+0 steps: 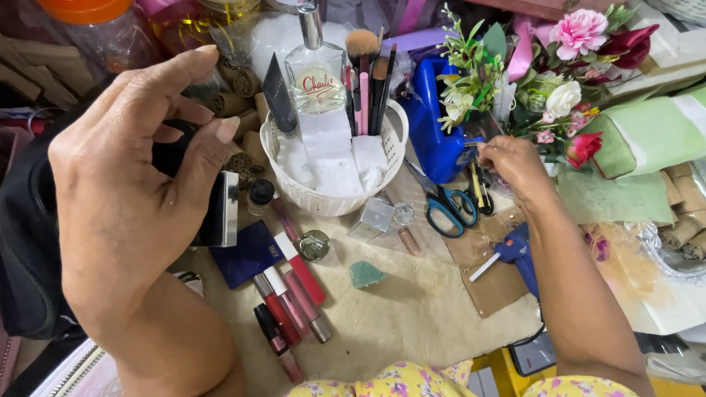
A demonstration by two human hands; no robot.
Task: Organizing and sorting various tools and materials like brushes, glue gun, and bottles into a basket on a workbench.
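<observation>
Her left hand (125,191) pinches a mirrored black compact (222,209); beyond it, the right hand (515,163) seems closed on something small beside the flowers (566,88).

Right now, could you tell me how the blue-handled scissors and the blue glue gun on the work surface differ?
The scissors lie near the white basket, just below the right hand; the glue gun lies nearer the person, beside the right forearm. The scissors have looped blue handles and grey blades; the glue gun has a chunky blue body with a white stick poking out. The scissors rest on clear film, the glue gun on brown card. Both are blue, lie flat, and no hand holds either.
</observation>
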